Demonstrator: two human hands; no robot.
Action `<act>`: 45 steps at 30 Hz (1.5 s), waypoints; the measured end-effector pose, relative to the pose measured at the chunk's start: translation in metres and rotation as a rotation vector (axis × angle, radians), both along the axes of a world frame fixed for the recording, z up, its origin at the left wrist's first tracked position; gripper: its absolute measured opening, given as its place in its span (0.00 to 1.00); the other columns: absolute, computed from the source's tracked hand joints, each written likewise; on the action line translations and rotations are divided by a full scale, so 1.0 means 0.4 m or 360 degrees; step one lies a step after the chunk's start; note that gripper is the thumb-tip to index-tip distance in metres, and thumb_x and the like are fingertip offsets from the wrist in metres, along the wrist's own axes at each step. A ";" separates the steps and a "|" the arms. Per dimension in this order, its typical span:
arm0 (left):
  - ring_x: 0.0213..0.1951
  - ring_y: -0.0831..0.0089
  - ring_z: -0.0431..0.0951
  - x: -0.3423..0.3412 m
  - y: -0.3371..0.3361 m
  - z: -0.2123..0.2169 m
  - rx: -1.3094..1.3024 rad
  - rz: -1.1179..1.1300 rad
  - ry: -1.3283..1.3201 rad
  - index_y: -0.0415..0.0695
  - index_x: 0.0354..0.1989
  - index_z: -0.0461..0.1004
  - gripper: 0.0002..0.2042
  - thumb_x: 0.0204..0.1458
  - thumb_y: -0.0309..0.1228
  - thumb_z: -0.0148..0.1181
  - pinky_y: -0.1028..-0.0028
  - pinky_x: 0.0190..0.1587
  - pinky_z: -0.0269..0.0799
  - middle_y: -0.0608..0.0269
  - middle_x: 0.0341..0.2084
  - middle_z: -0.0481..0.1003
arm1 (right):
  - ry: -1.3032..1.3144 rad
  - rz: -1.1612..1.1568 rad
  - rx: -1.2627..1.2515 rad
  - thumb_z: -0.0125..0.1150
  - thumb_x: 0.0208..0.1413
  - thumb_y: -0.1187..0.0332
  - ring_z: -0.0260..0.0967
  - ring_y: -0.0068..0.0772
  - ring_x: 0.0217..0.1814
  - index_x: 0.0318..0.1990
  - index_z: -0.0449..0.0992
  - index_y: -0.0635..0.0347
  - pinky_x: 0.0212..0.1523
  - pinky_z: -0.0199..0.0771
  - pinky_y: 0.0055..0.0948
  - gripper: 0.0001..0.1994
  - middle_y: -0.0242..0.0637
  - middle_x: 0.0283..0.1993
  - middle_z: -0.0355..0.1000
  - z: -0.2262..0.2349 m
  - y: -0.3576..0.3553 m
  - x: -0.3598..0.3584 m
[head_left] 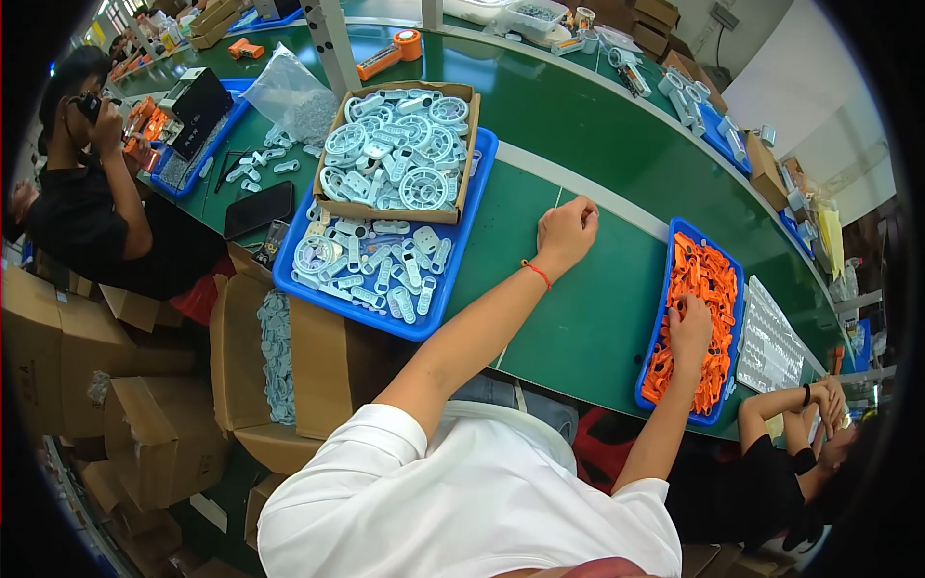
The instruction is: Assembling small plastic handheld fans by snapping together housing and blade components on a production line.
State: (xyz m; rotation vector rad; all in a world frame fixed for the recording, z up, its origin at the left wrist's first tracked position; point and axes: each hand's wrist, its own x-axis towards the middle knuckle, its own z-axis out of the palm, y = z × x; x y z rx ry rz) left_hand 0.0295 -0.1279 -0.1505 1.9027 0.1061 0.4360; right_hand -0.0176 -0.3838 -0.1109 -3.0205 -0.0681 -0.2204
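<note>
My left hand (568, 234) is above the green worktable (578, 328), with a red cord round its wrist. Its fingers are curled closed, and whatever they hold is hidden. To the right, my right hand (691, 332) reaches into a blue tray (640, 385) heaped with small orange plastic parts (708, 279). The bent fingertips of that hand close on an orange part in the pile. Left of my left hand, a cardboard box (470, 144) full of pale blue plastic wheels and pieces (400, 144) rests on a larger blue tray (434, 313), which holds more pale blue pieces.
A clear bag (299, 101), a black phone (260, 210) and an orange tool (390, 55) lie beyond or beside the box. Bubble sheeting (771, 337) borders the orange tray. Co-workers sit on the left (96, 193) and right (761, 472). Open cartons (318, 376) stand at lower left.
</note>
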 end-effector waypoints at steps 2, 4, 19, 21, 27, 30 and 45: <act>0.26 0.67 0.75 0.002 0.002 0.002 0.0016 0.0002 -0.0012 0.45 0.30 0.73 0.06 0.47 0.31 0.51 0.70 0.32 0.69 0.64 0.21 0.75 | -0.0080 0.0022 0.0023 0.56 0.48 0.70 0.64 0.44 0.46 0.44 0.71 0.59 0.48 0.63 0.39 0.14 0.40 0.42 0.70 0.008 0.005 -0.001; 0.25 0.67 0.75 0.001 0.000 0.001 -0.0025 -0.0019 0.0020 0.45 0.28 0.73 0.06 0.47 0.31 0.51 0.70 0.32 0.68 0.64 0.20 0.75 | -0.0159 0.0040 0.0048 0.57 0.48 0.69 0.65 0.45 0.44 0.44 0.71 0.59 0.47 0.62 0.39 0.14 0.41 0.41 0.71 0.015 0.003 -0.004; 0.22 0.53 0.71 0.003 0.001 0.006 -0.0211 0.0052 0.0005 0.42 0.21 0.69 0.16 0.53 0.41 0.47 0.60 0.28 0.65 0.55 0.15 0.70 | 0.0241 0.0445 0.2147 0.54 0.54 0.76 0.70 0.26 0.34 0.43 0.67 0.62 0.32 0.68 0.19 0.09 0.34 0.33 0.70 -0.101 0.293 -0.153; 0.21 0.55 0.70 0.005 0.004 -0.012 -0.0109 0.0065 -0.0013 0.42 0.19 0.68 0.18 0.54 0.41 0.46 0.61 0.26 0.64 0.56 0.14 0.70 | 0.0282 0.0456 0.2143 0.55 0.53 0.76 0.71 0.25 0.33 0.42 0.68 0.63 0.33 0.69 0.20 0.08 0.34 0.32 0.70 -0.098 0.295 -0.158; 0.18 0.55 0.67 0.004 -0.001 -0.016 0.0041 0.0080 -0.0077 0.41 0.16 0.65 0.19 0.54 0.41 0.46 0.62 0.23 0.61 0.55 0.12 0.67 | 0.0291 0.0670 0.2038 0.57 0.51 0.77 0.71 0.25 0.33 0.39 0.72 0.66 0.36 0.71 0.20 0.08 0.36 0.32 0.73 -0.108 0.293 -0.161; 0.18 0.55 0.66 0.003 0.000 -0.017 0.0048 0.0075 -0.0081 0.41 0.16 0.65 0.19 0.53 0.41 0.46 0.61 0.22 0.60 0.55 0.11 0.66 | 0.0317 0.0671 0.2018 0.57 0.50 0.77 0.71 0.24 0.34 0.40 0.72 0.66 0.36 0.71 0.21 0.09 0.36 0.32 0.73 -0.109 0.294 -0.164; 0.19 0.53 0.67 -0.005 0.002 0.000 0.0089 0.0031 0.0006 0.41 0.16 0.66 0.18 0.52 0.40 0.48 0.60 0.24 0.62 0.54 0.11 0.66 | 0.0284 0.0681 0.1978 0.53 0.52 0.79 0.73 0.29 0.37 0.42 0.72 0.66 0.40 0.72 0.23 0.09 0.40 0.36 0.74 -0.107 0.292 -0.166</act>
